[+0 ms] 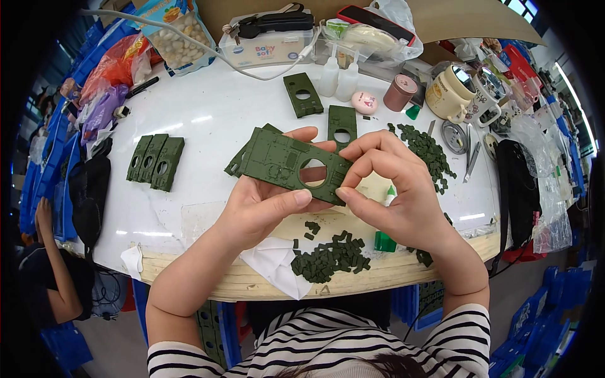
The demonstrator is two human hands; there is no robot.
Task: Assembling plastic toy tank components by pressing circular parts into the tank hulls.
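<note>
A dark green plastic model tank hull plate (272, 157) with a large round hole lies tilted over my left hand (252, 205). The thumb is bent across its near edge and the fingers lie underneath, so the hand is closed on it. My right hand (400, 186) grips the plate's right end, thumb at the near corner and bent fingers at the far one. Whether a small piece sits under those fingertips is hidden. Partly behind the held plate shows another green plate (234, 165). Just beyond my fingers lies one more hull plate (342, 116).
Small green parts are heaped near the front edge (331, 259) and at the right (425, 148). Three hull plates (157, 160) lie at left, another (296, 85) farther back. White squeeze bottles (329, 75), a mug (449, 94) and tweezers (471, 162) stand or lie beyond. A co-worker's arm (57, 264) shows at left.
</note>
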